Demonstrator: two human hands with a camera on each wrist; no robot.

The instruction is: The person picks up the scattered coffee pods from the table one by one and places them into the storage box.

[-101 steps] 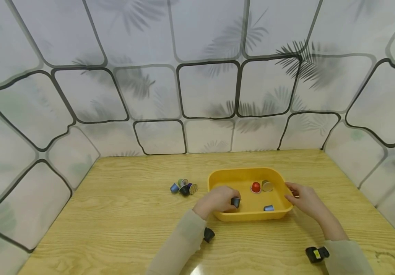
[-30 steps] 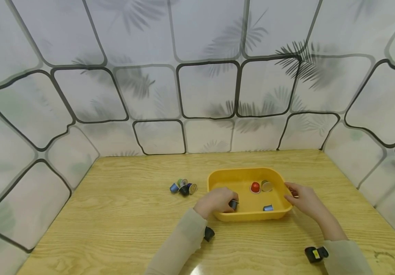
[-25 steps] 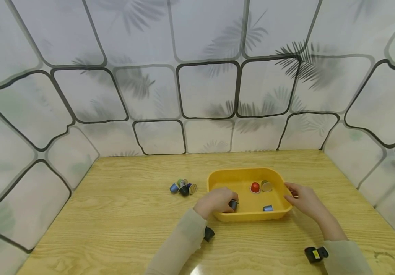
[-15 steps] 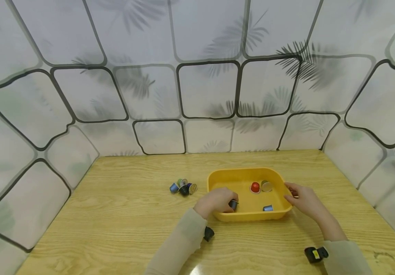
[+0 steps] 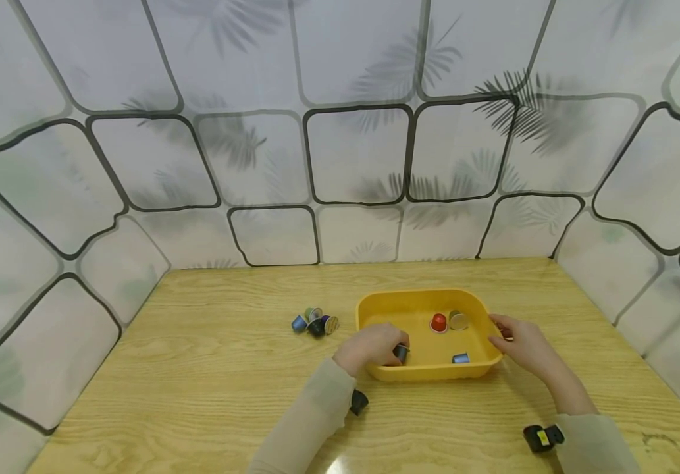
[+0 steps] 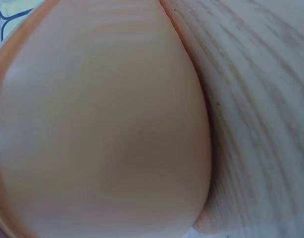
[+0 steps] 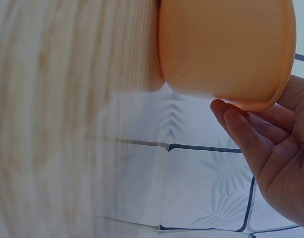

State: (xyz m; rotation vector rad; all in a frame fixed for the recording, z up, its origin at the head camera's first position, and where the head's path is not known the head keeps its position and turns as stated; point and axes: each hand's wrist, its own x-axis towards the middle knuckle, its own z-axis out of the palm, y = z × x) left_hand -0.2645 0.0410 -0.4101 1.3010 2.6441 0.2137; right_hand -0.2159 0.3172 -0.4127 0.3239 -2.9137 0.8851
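In the head view, my left hand [image 5: 372, 343] reaches over the near left rim of a yellow plastic tray [image 5: 422, 374] and pinches a dark grey coffee capsule [image 5: 401, 353] inside it. Whether that capsule touches the tray floor I cannot tell. My right hand [image 5: 523, 342] grips the tray's right rim, thumb on one side and fingers on the other. The right wrist view shows this hand [image 7: 271, 148] at the tray's end wall [image 7: 226, 49]. Inside the tray are a red capsule [image 5: 438, 322], a pale gold-green capsule [image 5: 458, 320] and a blue capsule [image 5: 461, 359]. The left wrist view shows only tray wall [image 6: 102, 119] and table.
Left of the tray, a small pile of several coffee capsules [image 5: 316, 327], blue, green, black and purple, lies on the wooden table [image 5: 197, 368]. Patterned panels [image 5: 357, 237] enclose the table at the back and sides.
Since the oldest frame, the dark capsule in my left hand has shifted slightly left and down, and tilted. Over the last second almost nothing moves; my right hand stays on the rim.
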